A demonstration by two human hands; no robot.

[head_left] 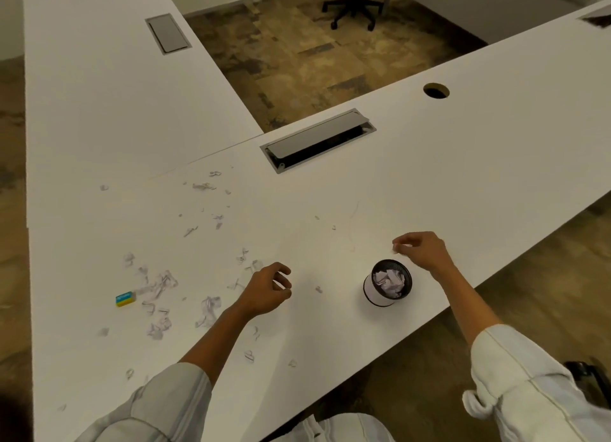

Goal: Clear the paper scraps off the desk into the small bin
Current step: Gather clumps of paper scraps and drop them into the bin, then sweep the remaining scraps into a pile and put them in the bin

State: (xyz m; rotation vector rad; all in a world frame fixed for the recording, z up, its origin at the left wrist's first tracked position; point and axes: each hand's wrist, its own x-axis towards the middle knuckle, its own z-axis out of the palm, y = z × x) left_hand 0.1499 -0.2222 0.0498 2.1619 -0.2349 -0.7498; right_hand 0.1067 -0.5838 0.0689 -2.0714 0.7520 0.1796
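A broad white L-shaped laminate desk (429,164) fills most of the view, with mottled brown carpet floor (297,51) showing in the angle behind it and along its right edge. A black swivel office chair (355,1) stands on that floor, well back from the desk. Two grey rectangular cable hatches are set into the desk: the nearer one (317,139) has its lid tipped open over a dark slot, and the farther one (168,33) lies shut on the left wing. A round cable hole (436,90) sits in the surface to the right.

The person's forearms, in rolled pale grey sleeves (515,369), reach in from the bottom edge. The left hand (266,291) hovers low over the desk with its fingers loosely curled and parted; nothing can be seen in its grip. The right hand (421,251) is raised just beyond the bin, fingertips pinched together on a small white paper scrap (395,250).

The small round black mesh bin with a white band (385,288) stands near the front right edge of the desk, between the two hands, already partly filled with crumpled white paper.

Torn white paper scraps (158,284) lie scattered over the left half of the desk, thickest left of the left hand, with stray bits near the bin and the front edge. A small blue and yellow eraser (125,298) lies at the left side of that litter.
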